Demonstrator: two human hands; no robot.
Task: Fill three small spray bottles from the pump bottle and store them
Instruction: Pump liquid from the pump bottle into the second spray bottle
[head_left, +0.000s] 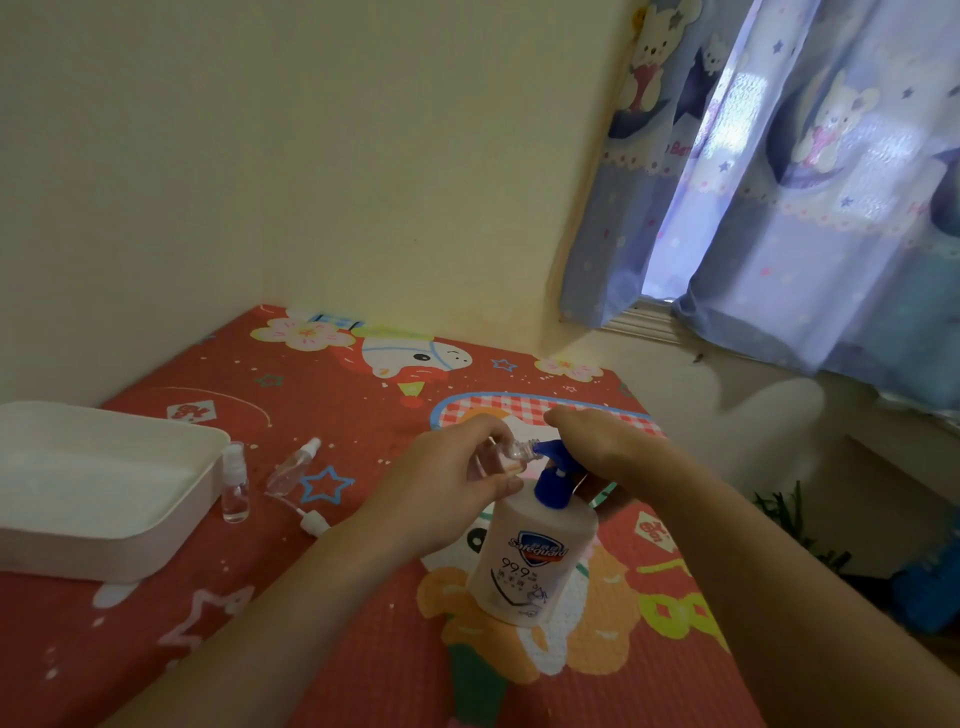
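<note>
A white pump bottle (535, 556) with a blue pump head (551, 478) stands on the red patterned table (322, 597). My left hand (447, 488) grips a small clear spray bottle (519, 451) without its cap, lying sideways with its mouth against the blue nozzle. My right hand (608, 441) rests on top of the pump head. To the left, a second small spray bottle (235, 486) stands upright with its cap on, and a third (292, 467) lies on its side. A loose white spray cap with its tube (310, 519) lies near them.
A white rectangular tray (171, 525) sits at the table's left edge, beside the upright bottle. The wall runs close behind the table. A blue printed curtain (779, 197) hangs at the right, over a ledge.
</note>
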